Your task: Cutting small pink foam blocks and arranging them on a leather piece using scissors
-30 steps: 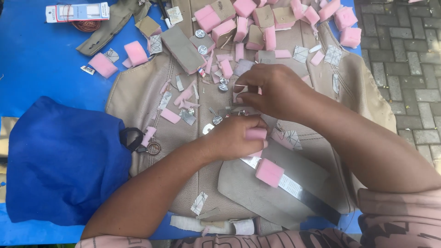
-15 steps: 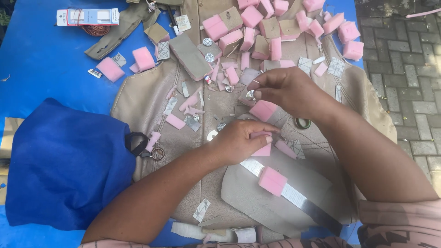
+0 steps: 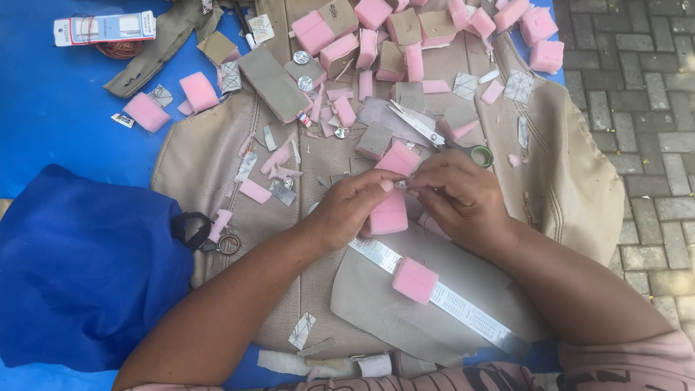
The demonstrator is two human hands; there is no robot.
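Both grips pinched on small silver piece point(image 3: 400, 185)

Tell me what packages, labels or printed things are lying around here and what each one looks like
Flat rectangular packet: top left on the blue sheet, white with red and blue print.
Small label scrap: left, beside a pink foam block, white with dark marks.
Printed ruler strip: below both hands, long, silvery, under another pink block.

Pink foam block point(image 3: 389, 214) in my fingers.
It sits tilted under my left thumb, over the tan leather; a second block point(image 3: 397, 158) touches above.
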